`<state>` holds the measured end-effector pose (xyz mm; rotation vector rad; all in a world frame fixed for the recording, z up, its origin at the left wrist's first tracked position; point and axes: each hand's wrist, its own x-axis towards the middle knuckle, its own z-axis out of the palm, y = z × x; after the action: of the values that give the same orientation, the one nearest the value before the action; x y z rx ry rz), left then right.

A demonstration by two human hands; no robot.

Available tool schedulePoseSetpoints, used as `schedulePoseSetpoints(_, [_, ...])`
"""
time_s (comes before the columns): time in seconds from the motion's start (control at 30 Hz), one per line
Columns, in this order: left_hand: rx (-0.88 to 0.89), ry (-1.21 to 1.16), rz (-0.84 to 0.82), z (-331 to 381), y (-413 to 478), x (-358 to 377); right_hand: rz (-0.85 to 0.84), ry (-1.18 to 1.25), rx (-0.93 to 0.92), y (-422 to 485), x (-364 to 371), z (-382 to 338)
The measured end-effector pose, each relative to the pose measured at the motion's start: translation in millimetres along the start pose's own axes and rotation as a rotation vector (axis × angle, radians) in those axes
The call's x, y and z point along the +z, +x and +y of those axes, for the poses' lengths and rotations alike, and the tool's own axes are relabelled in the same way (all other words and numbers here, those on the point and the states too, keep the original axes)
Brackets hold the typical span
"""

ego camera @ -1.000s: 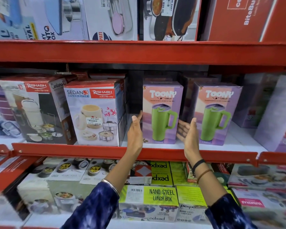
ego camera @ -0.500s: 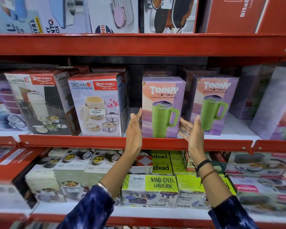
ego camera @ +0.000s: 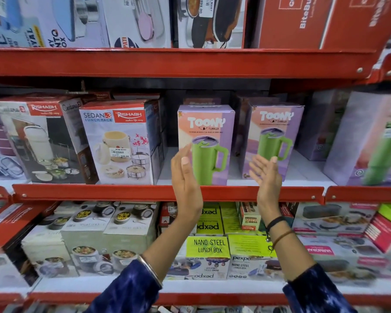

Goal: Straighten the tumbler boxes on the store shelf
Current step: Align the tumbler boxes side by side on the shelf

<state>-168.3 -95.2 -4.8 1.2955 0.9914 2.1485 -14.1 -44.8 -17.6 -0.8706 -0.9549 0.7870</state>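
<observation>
Head view, with every place given from the front tumbler box.

Front tumbler box: stands upright at the front edge of the middle shelf, its face square to the camera, printed with a green handled tumbler and the word TOONY.

Second tumbler box: just to the right of the front tumbler box and set a little farther back, upright, turned slightly so its left side panel shows; a narrow gap of white shelf lies between the two.

Boxes behind: more of the same purple boxes stand behind the front tumbler box, only their tops showing.

Left hand: open, fingers straight and together, palm facing right, raised in front of the box's lower left edge. Whether it touches the cardboard I cannot tell.

Right hand: open, fingers spread, palm facing left, held to the right of the front tumbler box and in front of the second one's lower part. It holds nothing.

Sedan lunch pack box: to the left of the front tumbler box, across a gap, at the same shelf edge, with a price sticker on its face.

Blurred purple box: far to the right, tilted.

Nano Steel lunch box: on the shelf directly below the front tumbler box.
</observation>
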Motion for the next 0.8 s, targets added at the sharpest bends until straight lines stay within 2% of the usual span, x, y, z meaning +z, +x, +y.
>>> schedulePoseSetpoints(0.17, [-0.072, -0.033, -0.205, 6, -12, 60, 0.183, 0.055, -0.019, 34, -40, -21])
schedulePoseSetpoints(0.27, [-0.141, -0.002, -0.282, -5, -14, 96, 0.224, 0.029, -0.008, 52, -60, -27])
schedulePoseSetpoints(0.43, [-0.268, 0.125, -0.312, -24, -1, 138, 0.107, -0.12, 0.062, 85, -77, -21])
schedulePoseSetpoints(0.6, [-0.458, -0.007, -0.322, -29, 14, 152, -0.029, -0.184, 0.173, 110, -87, -5])
schedulePoseSetpoints(0.8, [-0.446, 0.025, -0.34, -42, 13, 146, -0.06, -0.185, 0.172, 110, -92, -6])
